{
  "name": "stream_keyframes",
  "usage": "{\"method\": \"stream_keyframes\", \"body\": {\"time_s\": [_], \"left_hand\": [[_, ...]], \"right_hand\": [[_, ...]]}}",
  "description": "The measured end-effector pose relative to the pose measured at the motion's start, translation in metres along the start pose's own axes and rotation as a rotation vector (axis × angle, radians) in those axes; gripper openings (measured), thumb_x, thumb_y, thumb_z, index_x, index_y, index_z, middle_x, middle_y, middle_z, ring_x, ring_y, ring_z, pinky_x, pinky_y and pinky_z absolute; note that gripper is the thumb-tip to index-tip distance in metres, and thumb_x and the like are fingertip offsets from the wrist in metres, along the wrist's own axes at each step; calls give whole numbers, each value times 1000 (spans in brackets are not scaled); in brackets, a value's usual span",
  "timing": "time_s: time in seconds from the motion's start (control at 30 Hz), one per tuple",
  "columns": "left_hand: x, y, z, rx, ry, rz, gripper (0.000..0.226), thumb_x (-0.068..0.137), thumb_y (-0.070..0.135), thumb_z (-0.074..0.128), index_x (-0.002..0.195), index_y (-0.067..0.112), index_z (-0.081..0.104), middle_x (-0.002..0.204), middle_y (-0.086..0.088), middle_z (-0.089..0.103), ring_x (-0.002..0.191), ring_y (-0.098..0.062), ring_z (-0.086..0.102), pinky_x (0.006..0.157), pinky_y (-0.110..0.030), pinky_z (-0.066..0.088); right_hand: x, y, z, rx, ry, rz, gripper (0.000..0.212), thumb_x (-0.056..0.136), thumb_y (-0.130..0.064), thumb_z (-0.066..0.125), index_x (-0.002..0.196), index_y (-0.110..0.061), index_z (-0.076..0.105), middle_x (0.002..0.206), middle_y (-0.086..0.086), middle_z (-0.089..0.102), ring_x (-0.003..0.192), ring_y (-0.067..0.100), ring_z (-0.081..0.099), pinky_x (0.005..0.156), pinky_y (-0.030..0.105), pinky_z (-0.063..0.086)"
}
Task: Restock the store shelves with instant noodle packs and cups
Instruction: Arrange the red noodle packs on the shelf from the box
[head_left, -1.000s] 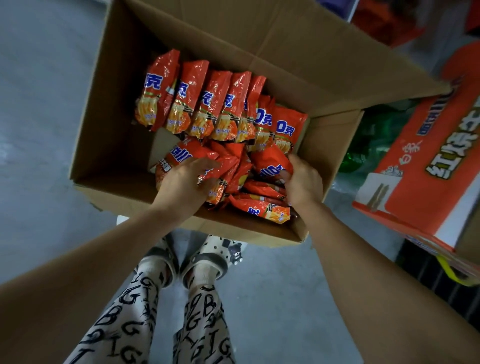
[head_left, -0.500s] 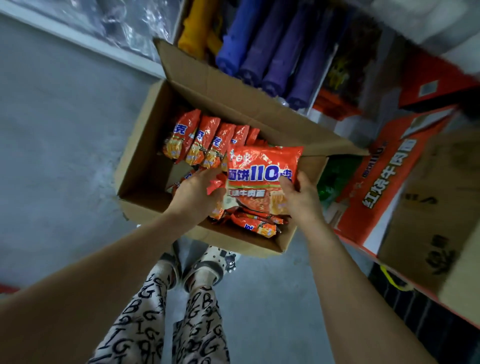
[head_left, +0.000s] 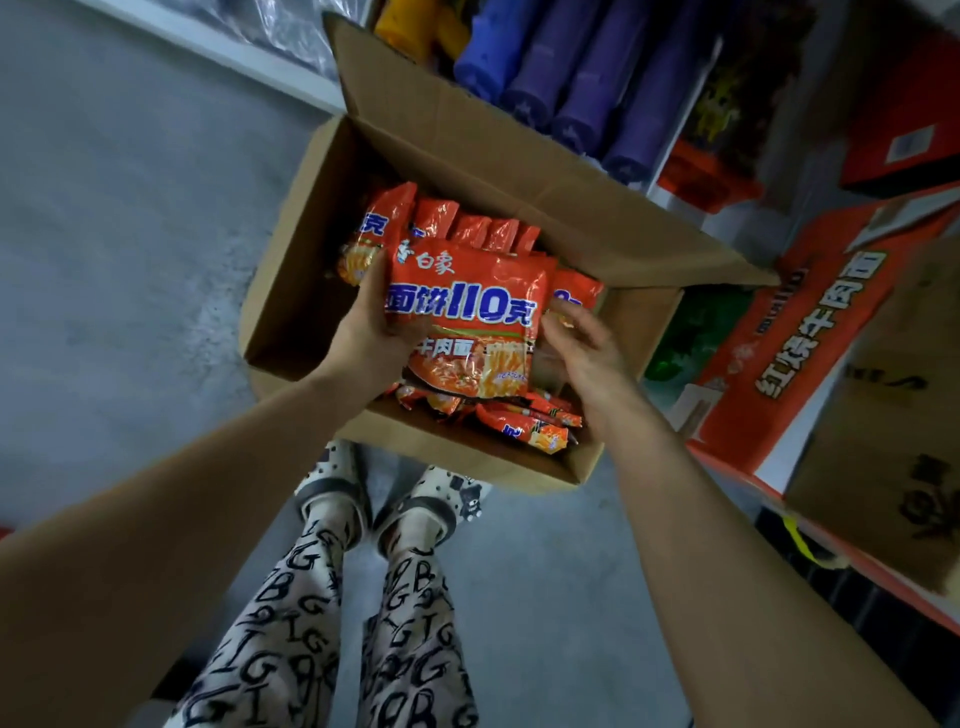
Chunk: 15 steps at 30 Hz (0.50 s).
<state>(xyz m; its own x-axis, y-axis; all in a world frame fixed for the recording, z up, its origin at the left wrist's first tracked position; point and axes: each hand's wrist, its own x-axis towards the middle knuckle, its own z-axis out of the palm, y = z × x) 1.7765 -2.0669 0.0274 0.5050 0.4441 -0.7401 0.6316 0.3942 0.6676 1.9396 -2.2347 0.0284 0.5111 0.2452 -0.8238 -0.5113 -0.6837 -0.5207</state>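
Your left hand is clamped on the noodle pack by its left edge above the box, right hand loose-fingered just off its right edge.

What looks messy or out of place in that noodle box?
Only the near end of the cardboard box: noodle packs there lie flat and jumbled, while the back row stands neatly on edge. Nothing looks torn or spilled.

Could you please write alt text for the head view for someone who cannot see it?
The left hand holds an orange noodle pack above an open cardboard box of other packs; the right hand is close beside it.
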Motion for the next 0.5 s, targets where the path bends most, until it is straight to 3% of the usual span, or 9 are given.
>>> {"method": "stream_keyframes", "body": {"time_s": [0.1, 0.23, 0.33, 0.5], "left_hand": [[9, -21, 0, -4, 26, -9, 82, 93, 16, 64, 151, 46, 13, 137, 9, 50, 125, -15, 52, 99, -52, 49], [20, -49, -5, 3, 22, -20, 81, 93, 14, 63, 151, 44, 15, 140, 5, 50, 129, -18, 51, 99, -58, 48], [28, -66, -4, 17, 30, -26, 78, 94, 11, 61, 151, 40, 17, 138, 4, 52, 128, -18, 52, 98, -58, 48], [41, -85, 5, 52, 18, -35, 74, 95, 6, 57, 150, 37, 20, 132, 5, 55, 124, -17, 54, 100, -55, 48]], "right_hand": [[15, 23, -13, -199, 195, -29, 27, 95, -23, 65, 120, -31, 62, 114, -7, 62, 107, 15, 60, 88, 32, 51], [35, 68, -27, -525, 142, -1, 42, 91, -7, 67, 129, -19, 58, 112, 0, 65, 109, 23, 62, 95, 39, 52], [46, 97, -27, -636, 108, 23, 50, 87, -7, 72, 134, -18, 58, 126, 7, 65, 118, 25, 60, 102, 41, 48], [66, 123, -19, -657, 62, 53, 57, 85, -23, 77, 137, -23, 54, 132, 2, 63, 121, 23, 59, 101, 40, 48]]}}
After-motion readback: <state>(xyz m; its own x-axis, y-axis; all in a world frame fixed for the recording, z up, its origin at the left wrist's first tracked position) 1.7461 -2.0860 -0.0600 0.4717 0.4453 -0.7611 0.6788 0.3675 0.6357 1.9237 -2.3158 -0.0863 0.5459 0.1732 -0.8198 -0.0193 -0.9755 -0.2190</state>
